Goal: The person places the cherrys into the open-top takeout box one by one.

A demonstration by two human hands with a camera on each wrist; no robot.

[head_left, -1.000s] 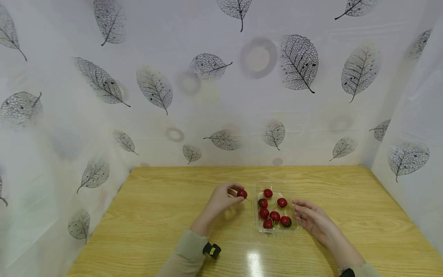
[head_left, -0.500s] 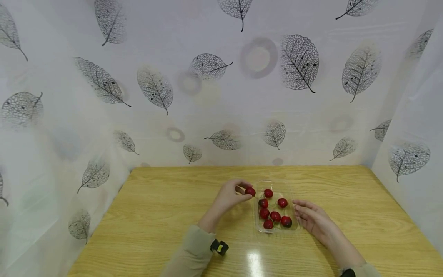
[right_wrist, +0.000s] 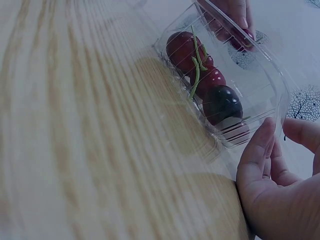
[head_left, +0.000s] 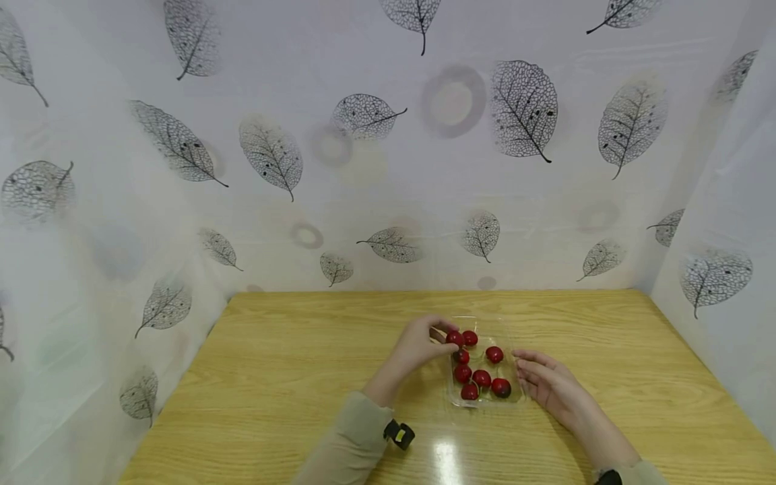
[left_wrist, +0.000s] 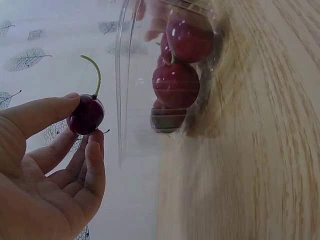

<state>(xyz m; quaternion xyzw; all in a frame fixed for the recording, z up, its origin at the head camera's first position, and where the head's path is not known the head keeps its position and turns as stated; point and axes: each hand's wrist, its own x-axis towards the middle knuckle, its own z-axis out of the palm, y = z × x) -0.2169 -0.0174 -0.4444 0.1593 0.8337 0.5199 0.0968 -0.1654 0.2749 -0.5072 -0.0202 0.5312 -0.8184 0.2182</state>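
Note:
My left hand (head_left: 418, 343) pinches a dark red cherry (left_wrist: 86, 115) between thumb and fingertips. Its green stem curves upward in the left wrist view. In the head view this cherry overlaps the left rim of a clear plastic box (head_left: 485, 402). Several red cherries (head_left: 481, 378) lie inside the box, some with green stems, one partly dark (right_wrist: 222, 105). At the box's right side, my right hand (head_left: 554, 391) holds the rim between thumb and fingertips (right_wrist: 262, 137). The left wrist view shows the held cherry above the level of those in the box.
The box stands on a light wood-grain table (head_left: 291, 364). White sheeting (head_left: 388, 168) printed with dark leaves rises behind the table and along both sides. A black band with a small device (head_left: 400, 434) sits on the left wrist.
My left hand has moved right with the cherry, from beside the box to over its left rim. The right hand and the box have stayed in place.

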